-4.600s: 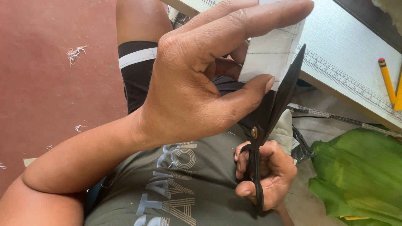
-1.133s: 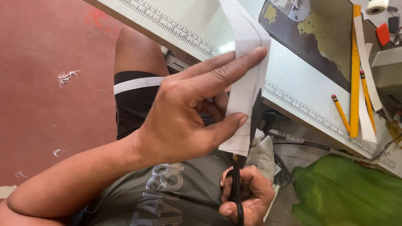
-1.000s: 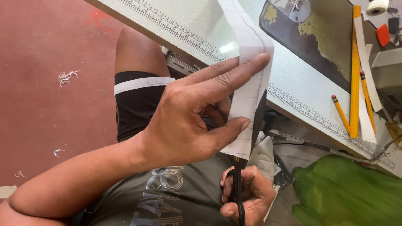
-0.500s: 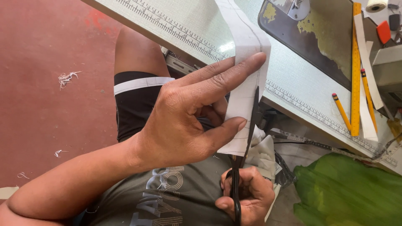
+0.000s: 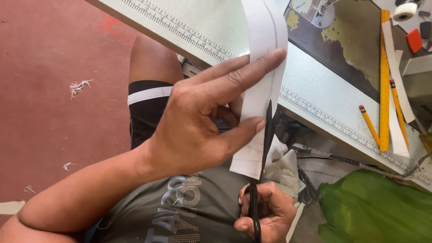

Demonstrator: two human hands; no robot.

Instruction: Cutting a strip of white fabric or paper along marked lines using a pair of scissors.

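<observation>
Scissors [image 5: 265, 148] run nearly straight up from your right hand [image 5: 265, 216], which is clenched through the handles low over your lap — blades lying along the right edge of the paper strip [image 5: 263, 67]. Your left hand [image 5: 202, 126] pinches that strip between thumb and forefinger, just left of the blades. The strip's long axis rises toward the table [image 5: 315, 90], in line with the blades.

Paper strip [image 5: 261, 67] hangs off the table [image 5: 315, 90] edge — scissors [image 5: 265, 144] just right of it, pencils [image 5: 382, 117] farther right.
</observation>
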